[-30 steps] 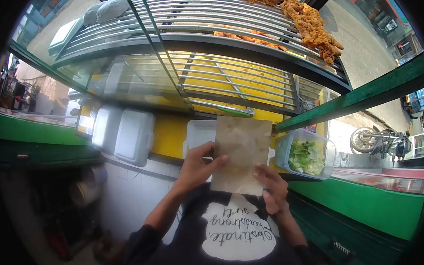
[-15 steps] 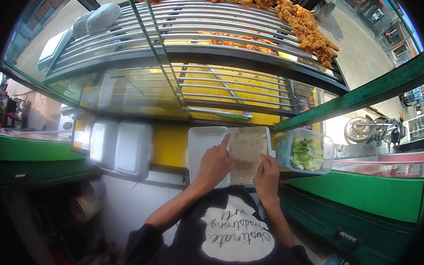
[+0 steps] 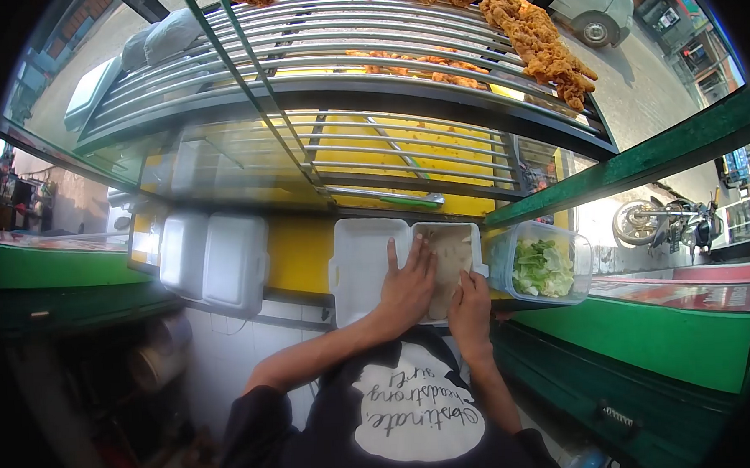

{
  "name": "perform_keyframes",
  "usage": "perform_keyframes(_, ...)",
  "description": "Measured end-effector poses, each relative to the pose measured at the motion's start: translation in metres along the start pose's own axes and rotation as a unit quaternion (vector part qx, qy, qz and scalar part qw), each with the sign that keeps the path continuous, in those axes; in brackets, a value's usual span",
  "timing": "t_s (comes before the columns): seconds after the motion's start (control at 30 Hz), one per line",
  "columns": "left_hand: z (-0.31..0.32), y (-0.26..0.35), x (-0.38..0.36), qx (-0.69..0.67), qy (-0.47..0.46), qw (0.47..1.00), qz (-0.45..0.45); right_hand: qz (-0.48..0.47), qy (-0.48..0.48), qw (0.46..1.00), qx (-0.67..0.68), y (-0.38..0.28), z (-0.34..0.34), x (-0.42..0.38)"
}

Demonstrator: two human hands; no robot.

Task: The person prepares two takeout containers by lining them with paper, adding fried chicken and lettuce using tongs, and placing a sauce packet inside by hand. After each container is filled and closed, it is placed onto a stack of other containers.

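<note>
A white foam takeaway box (image 3: 359, 256) lies open on the counter in front of me. A sheet of brownish food paper (image 3: 450, 256) lines its right half, pressed down into the hollow. My left hand (image 3: 408, 284) is open, fingers spread flat on the paper's left side near the box's fold. At the right rim, my right hand (image 3: 470, 303) is closed, thumb and fingers pinched at the paper's edge; the fingertips are partly hidden. Just right of the box stands a clear plastic tub (image 3: 579, 268) holding cut lettuce (image 3: 542, 267).
Another open foam box (image 3: 236, 261) stands to the left. Above sits a glass-sided display with metal racks (image 3: 368, 79) and fried chicken (image 3: 538, 47). Green-handled tongs (image 3: 411, 201) lie on the lower level. A green beam (image 3: 631, 156) slants along the right.
My left hand has gone from pointing with one finger to spreading its fingers on the paper. The paper now sits deeper in the box. A parked-looking vehicle shows more at top right.
</note>
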State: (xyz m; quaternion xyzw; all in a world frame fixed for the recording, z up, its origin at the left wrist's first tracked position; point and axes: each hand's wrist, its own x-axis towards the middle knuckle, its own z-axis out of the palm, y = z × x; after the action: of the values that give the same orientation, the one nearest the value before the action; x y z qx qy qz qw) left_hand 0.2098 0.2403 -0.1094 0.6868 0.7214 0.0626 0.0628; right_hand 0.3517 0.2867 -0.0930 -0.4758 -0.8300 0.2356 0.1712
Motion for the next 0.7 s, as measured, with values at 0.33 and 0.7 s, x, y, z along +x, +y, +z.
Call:
perform_keyframes(0.33, 0.004, 0.002, 0.006, 0.031, -0.054, 0.998, 0.018, -0.124, -0.087, 0.988, -0.037, -0.026, -0.025, 0.017)
perform_keyframes(0.7, -0.059, -0.006, -0.039, -0.216, 0.02, 0.976, 0.001, -0.093, -0.16, 0.974, -0.131, -0.004, -0.004, 0.027)
